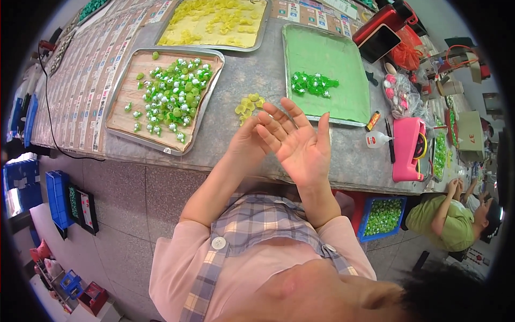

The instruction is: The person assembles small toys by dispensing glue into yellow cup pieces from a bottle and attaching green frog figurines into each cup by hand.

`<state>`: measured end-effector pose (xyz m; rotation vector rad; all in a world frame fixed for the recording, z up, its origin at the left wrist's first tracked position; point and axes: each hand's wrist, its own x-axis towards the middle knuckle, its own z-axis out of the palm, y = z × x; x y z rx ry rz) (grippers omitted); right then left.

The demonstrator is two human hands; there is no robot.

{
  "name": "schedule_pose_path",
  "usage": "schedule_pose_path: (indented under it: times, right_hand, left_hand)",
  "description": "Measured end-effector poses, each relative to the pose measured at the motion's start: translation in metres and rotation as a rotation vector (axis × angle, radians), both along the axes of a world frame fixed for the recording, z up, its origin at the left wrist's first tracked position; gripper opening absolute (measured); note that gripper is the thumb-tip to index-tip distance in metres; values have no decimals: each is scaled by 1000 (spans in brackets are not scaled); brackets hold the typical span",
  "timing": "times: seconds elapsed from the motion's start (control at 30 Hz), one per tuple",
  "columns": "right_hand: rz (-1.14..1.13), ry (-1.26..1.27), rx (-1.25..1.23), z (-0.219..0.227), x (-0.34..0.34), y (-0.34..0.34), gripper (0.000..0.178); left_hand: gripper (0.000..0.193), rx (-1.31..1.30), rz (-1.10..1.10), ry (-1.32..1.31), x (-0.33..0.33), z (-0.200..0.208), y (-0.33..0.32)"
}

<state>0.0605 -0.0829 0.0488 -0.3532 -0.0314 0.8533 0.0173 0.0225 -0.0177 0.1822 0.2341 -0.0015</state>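
Observation:
My right hand (301, 150) is raised above the near edge of the table with its palm turned up. Its fingers are spread, the thumb stands apart, and nothing lies in the palm. Close against its fingers is my left hand (248, 145), whose fingers are mostly hidden behind the right ones, so their grip does not show. Just beyond both hands, a small pile of yellow translucent cup-shaped pieces (248, 105) lies on the table (236, 70). Left of them, a tray (120, 112) holds many small green pieces with white ball-like heads (177, 96).
At the right, a green-lined tray (327, 48) carries a cluster of green figures (314, 85). A tray of yellow pieces (212, 24) sits farther back. Near the right edge are a white glue bottle (377, 140), a pink tape dispenser (406, 153) and a seated co-worker (448, 222).

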Motion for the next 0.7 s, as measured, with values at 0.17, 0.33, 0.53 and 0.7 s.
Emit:
schedule_pose_path:
  times: [0.17, 0.33, 0.53, 0.7]
  right_hand:
    - [-88, -254, -57, -22, 19, -26, 57]
    - [-360, -861, -633, -30, 19, -37, 23]
    - [-413, -1290, -932, -29, 12, -34, 39]
    - [-457, -1465, -1011, -30, 8, -31, 38]
  left_hand:
    - [27, 63, -88, 48, -2, 4, 2]
    - [24, 27, -142, 42, -4, 22, -5]
    - [27, 99, -157, 20, -7, 21, -11]
    - [31, 250, -140, 64, -7, 26, -18]
